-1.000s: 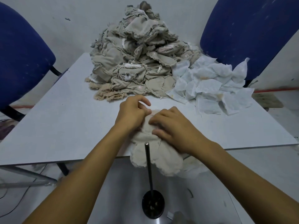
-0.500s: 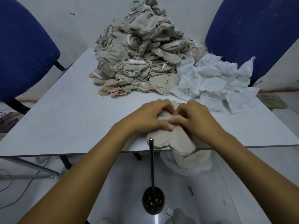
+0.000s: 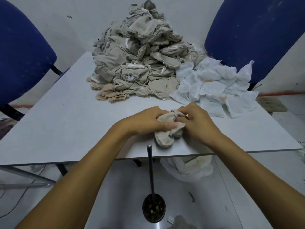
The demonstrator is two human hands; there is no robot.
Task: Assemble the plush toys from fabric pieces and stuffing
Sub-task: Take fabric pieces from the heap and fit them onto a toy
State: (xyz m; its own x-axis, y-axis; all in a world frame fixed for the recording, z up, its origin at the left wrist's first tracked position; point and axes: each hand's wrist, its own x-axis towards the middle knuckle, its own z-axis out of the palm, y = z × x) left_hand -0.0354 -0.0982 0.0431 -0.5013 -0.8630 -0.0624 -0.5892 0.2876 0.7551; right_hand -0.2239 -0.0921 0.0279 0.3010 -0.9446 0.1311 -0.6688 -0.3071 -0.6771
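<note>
While both hands work at the near middle of the table, a small beige fabric piece sits bunched between them, resting on the tabletop just short of the front edge. The left hand curls its fingers over the top of the cloth with the thumb pressed along its near side, which looks like a way of pinning it down. The right hand has its fingertips tucked into the crumpled upper part, pinching or pushing at it; my guess is that the piece is being turned right side out or opened for filling, though the exact finger positions inside the folds are hidden.

Behind the hands, a tall heap of beige pieces stands against the wall, probably the stock waiting to be worked. Beside it on the right lies a spread of white fabric pieces, close enough to reach without standing. A thin upright metal rod rises from a dark round base on the floor just in front of the table edge, likely placed there as a pushing or turning tool. A white bag hangs below the table edge on the right, seemingly to catch finished or filled work. Two blue chairs flank the table.
</note>
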